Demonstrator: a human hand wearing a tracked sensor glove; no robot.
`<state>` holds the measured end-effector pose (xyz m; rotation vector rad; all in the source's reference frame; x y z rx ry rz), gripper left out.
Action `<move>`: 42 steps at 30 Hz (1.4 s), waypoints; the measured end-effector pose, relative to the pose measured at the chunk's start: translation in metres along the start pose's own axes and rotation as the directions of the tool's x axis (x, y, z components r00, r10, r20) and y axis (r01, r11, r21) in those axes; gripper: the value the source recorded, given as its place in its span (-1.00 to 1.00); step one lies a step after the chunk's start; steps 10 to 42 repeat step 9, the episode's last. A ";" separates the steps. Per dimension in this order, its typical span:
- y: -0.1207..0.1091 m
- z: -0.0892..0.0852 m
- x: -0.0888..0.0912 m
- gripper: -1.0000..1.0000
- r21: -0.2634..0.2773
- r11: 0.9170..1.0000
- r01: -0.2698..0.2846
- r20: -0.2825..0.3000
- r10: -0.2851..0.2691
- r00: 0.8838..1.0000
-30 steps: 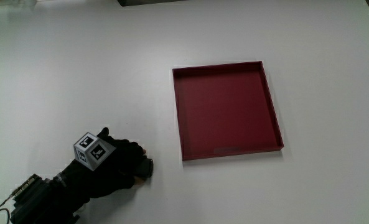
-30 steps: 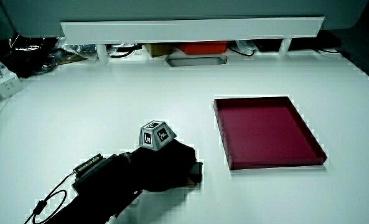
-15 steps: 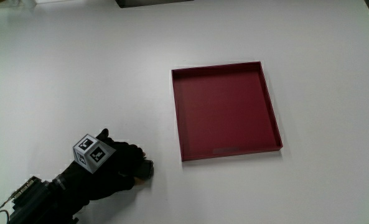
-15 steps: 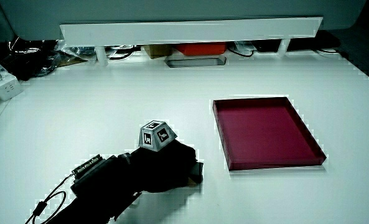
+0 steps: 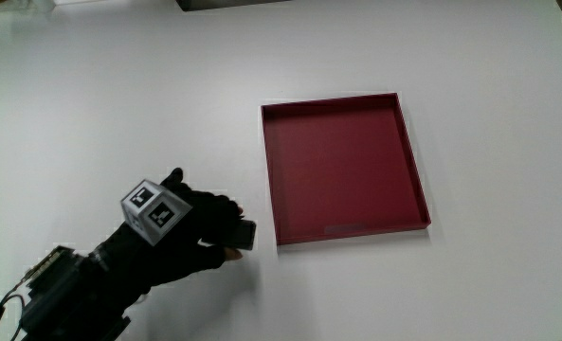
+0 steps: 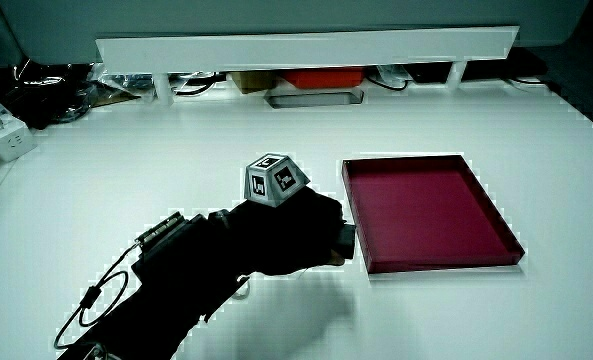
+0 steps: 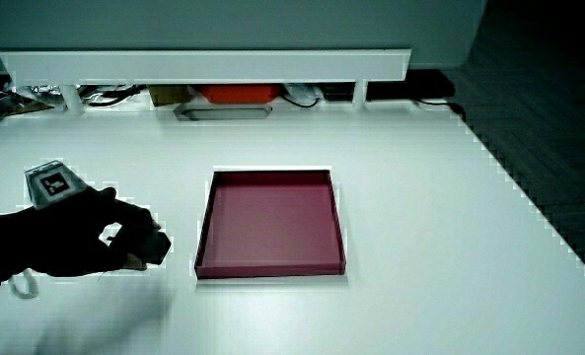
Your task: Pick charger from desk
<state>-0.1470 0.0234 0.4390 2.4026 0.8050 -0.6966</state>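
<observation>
- The hand [image 5: 190,232], gloved in black with a patterned cube [image 5: 155,210] on its back, hangs over the white worktop [image 5: 119,104] just beside the red tray [image 5: 345,166], at the tray's corner nearest the person.
- Its fingers [image 5: 222,216] are curled narrow around the charger [image 5: 244,236], a small dark block that pokes out at the fingertips.
- In a side view the charger [image 7: 154,247] appears clear of the worktop with a faint shadow under the hand, so I judge it to be lifted, though only slightly.
- In a side view the hand [image 6: 291,235] nearly touches the tray's wall [image 6: 359,225]; the charger shows there only as a dark edge.
- To do this step well, I would keep the grip firm and even on the block's sides, since little of it is enclosed and it could twist out.
- Raising it straight up seems wise, away from the tray's rim, before carrying it anywhere.
- The tray holds nothing.
</observation>
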 end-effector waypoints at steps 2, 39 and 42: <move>0.007 0.001 0.002 1.00 0.005 1.000 0.018 0.017 -0.018 1.000; 0.035 0.003 0.004 1.00 0.031 0.999 0.044 0.067 -0.046 0.997; 0.035 0.003 0.004 1.00 0.031 0.999 0.044 0.067 -0.046 0.997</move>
